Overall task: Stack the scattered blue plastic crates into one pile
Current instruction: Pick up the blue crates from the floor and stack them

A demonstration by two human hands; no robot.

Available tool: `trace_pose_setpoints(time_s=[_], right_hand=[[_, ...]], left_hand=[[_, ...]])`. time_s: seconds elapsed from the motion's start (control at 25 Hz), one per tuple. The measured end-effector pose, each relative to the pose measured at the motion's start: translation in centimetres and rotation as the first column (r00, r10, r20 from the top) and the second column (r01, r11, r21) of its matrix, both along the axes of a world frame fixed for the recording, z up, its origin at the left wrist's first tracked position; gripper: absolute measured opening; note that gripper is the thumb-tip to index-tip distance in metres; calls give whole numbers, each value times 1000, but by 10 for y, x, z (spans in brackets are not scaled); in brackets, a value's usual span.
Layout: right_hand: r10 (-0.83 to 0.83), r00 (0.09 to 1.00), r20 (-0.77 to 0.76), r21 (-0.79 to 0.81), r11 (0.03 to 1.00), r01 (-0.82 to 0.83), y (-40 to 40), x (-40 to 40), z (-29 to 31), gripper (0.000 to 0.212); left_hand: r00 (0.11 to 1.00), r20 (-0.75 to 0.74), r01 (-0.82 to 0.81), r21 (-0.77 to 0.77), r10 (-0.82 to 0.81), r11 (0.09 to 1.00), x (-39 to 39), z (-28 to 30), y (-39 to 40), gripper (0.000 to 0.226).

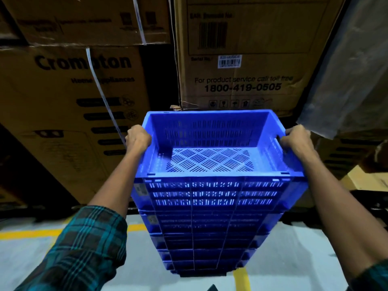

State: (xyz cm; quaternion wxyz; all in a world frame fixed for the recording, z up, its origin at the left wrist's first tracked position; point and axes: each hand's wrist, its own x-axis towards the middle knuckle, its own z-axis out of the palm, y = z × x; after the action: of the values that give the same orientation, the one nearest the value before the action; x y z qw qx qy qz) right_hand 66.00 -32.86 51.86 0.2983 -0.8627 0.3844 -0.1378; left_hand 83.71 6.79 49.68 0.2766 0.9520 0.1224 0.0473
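A tall pile of blue plastic crates [206, 242] stands on the floor right in front of me. The top blue crate [212, 162] is empty, with slotted walls and a slotted bottom, and sits level on the pile. My left hand [137, 138] grips its left rim, fingers curled over the edge. My right hand [295, 139] grips its right rim at the handle slot. Both arms reach forward on either side of the pile. The lower crates' far sides are hidden.
Large cardboard boxes [69, 97] are stacked close behind the pile, with another tall carton [241, 59] to the right. A grey plastic sheet [346, 70] hangs at the right. Yellow floor lines [25, 234] run across the grey floor.
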Motion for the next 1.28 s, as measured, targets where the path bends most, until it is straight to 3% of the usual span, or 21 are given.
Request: trace_pose_setpoints(time_s=[0.2,0.56,0.88,1.28], right_hand=[[20,1000,-18,-74,997,-21,7,-2,-3,12],[52,996,-74,-72,996,-57,10,-4,1,3],[-79,996,-40,-291,955,64,24,0,-17,22],[-19,999,-29,-223,975,12,26,-8,-12,20]], left_hand=[[1000,20,12,52,-13,999,5,-16,5,29],[999,53,3,142,-11,990,-1,-23,4,34],[986,156,45,130,-65,990,5,-25,5,29],[981,172,85,62,-95,994,-13,-18,10,23]])
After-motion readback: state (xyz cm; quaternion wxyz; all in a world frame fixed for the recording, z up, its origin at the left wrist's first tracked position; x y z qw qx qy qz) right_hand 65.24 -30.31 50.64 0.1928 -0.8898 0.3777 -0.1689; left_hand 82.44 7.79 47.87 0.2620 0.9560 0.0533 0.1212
